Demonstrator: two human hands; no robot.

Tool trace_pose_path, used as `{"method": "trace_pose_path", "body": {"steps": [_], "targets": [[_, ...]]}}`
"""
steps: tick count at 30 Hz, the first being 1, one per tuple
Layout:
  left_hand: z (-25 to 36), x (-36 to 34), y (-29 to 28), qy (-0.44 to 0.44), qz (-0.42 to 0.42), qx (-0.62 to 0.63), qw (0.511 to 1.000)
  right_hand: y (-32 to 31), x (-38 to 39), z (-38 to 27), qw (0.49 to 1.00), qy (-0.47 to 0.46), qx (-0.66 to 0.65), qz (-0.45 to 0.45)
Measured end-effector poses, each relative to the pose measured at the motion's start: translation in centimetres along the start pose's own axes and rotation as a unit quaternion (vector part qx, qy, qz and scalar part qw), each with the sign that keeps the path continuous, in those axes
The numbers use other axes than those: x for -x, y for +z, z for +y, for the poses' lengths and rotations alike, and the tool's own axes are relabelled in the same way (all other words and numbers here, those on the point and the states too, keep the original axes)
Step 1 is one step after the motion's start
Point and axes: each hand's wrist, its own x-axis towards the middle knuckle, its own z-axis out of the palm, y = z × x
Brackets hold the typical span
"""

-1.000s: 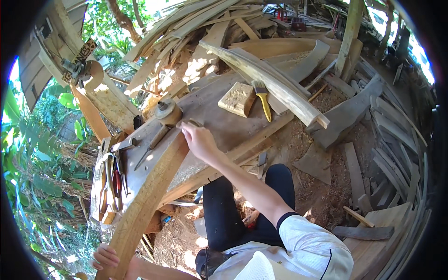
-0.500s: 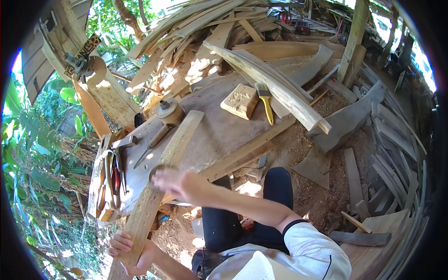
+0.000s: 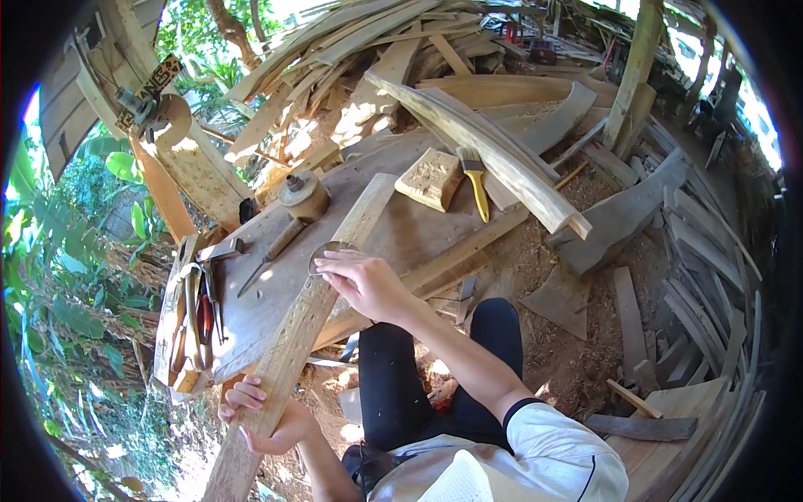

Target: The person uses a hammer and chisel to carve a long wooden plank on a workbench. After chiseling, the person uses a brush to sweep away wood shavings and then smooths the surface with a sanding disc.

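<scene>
A long, narrow wooden board (image 3: pixel 292 339) slants across the near left part of the workbench, its lower end reaching past the bench edge. My left hand (image 3: pixel 269 417) grips that lower part, fingers and thumb wrapped round its edges. Farther up, my right hand (image 3: pixel 360 279) presses a thin, round-edged brownish piece (image 3: pixel 324 253) against the board's top face. Its kind cannot be made out, since my fingers cover most of it. Small dark marks dot the board. Left of the board lies a wooden-handled pointed tool (image 3: pixel 272 254), beside a round wooden block (image 3: pixel 304 197) with a knob on top.
Hand tools, one red-handled (image 3: pixel 205 316), sit at the left edge of the workbench (image 3: pixel 276 309). Toward the far right rest a carved wood block (image 3: pixel 429 180), a yellow-handled brush (image 3: pixel 475 188) and a long pale timber (image 3: pixel 493 159). Offcuts cover the ground at right.
The board has shifted up and to the right, with my left hand moving along on it. My right hand and the thin piece have also moved up and right.
</scene>
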Motion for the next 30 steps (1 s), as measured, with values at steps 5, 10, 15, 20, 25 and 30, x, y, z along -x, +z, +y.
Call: {"method": "trace_pose_path", "body": {"steps": [5,10,15,20,25,30], "targets": [[0.2,-0.7,-1.2,-0.010,-0.021,0.028,0.999,0.7,1.2,-0.5,0.998,-0.034,0.025,0.045],[2.4,-4.2,-0.4,0.034,-0.066,0.011,0.997,1.2,1.8,-2.4,0.994,-0.084,-0.019,0.070],[7.9,-10.1,3.3,0.045,-0.168,0.021,0.984,1.1,1.8,-4.4,0.990,-0.104,-0.039,0.091],[14.8,-14.0,6.1,0.060,-0.086,-0.077,0.991,-2.6,2.8,-6.4,0.978,0.011,-0.079,0.192],[15.8,-19.1,7.5,-0.015,-0.474,0.142,0.869,-3.6,6.6,-9.0,0.990,-0.029,-0.060,0.128],[12.7,-18.2,12.8,-0.112,-0.514,0.176,0.832,-3.6,10.9,-10.2,0.981,0.035,-0.164,0.092]]}}
